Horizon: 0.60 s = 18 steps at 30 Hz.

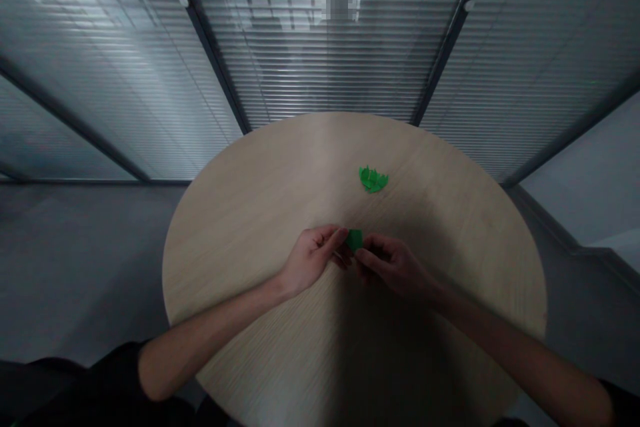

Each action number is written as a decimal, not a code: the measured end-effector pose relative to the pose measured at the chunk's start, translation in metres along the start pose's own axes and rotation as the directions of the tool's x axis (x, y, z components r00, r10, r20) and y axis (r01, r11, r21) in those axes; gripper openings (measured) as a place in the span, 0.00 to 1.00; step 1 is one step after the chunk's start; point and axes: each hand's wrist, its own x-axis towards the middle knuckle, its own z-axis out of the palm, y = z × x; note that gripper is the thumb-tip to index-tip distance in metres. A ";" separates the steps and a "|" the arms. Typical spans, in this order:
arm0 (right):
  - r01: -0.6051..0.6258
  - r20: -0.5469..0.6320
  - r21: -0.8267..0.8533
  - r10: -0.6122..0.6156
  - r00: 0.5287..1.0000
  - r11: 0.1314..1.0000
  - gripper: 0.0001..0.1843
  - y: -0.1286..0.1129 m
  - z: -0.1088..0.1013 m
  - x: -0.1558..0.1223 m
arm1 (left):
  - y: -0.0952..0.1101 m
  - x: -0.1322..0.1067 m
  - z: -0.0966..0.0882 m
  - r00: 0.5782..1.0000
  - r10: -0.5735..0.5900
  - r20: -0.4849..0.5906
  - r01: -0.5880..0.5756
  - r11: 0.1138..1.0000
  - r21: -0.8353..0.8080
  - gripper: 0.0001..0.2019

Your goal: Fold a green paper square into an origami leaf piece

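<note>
My left hand [315,257] and my right hand [393,265] meet over the middle of a round light wooden table [250,213]. Between their fingertips sits a small green piece [355,239], pinched from both sides. Both hands have their fingers curled closed on it. Farther back on the table, a little to the right, lies a small pile of green pieces [373,179], apart from both hands.
Behind the table stands a glass wall with horizontal blinds [325,47] and dark frame posts [210,47]. Grey floor [75,267] surrounds the table on the left and right. A faint reflection of a person shows in the glass.
</note>
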 end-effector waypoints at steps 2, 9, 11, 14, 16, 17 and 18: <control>0.002 0.003 -0.007 -0.002 1.000 1.000 0.22 0.000 0.000 0.000 | 0.000 0.000 0.000 1.000 0.006 0.003 -0.006 1.000 0.020 0.24; -0.006 -0.018 -0.021 0.005 1.000 1.000 0.20 0.005 0.001 0.001 | 0.000 -0.001 0.003 1.000 0.028 0.003 -0.028 0.997 0.078 0.23; -0.005 -0.013 -0.026 0.005 1.000 1.000 0.19 0.005 0.001 0.001 | 0.000 -0.001 0.004 0.999 0.043 0.002 -0.043 0.995 0.092 0.23; -0.005 -0.015 -0.029 0.004 1.000 1.000 0.18 0.003 0.001 0.000 | 0.000 -0.002 0.004 0.998 0.060 0.004 -0.060 0.993 0.104 0.22; -0.001 -0.020 -0.043 0.000 1.000 0.999 0.18 0.004 0.000 0.000 | -0.001 -0.002 0.004 0.998 0.064 0.008 -0.064 0.992 0.107 0.21; 0.003 -0.030 -0.056 -0.005 1.000 0.998 0.18 0.005 0.000 0.001 | -0.001 -0.003 0.004 0.998 0.066 0.011 -0.067 0.992 0.110 0.21; 0.011 -0.047 -0.069 -0.014 0.999 0.998 0.19 0.006 0.000 0.001 | -0.002 -0.003 0.003 0.997 0.069 0.016 -0.071 0.991 0.113 0.20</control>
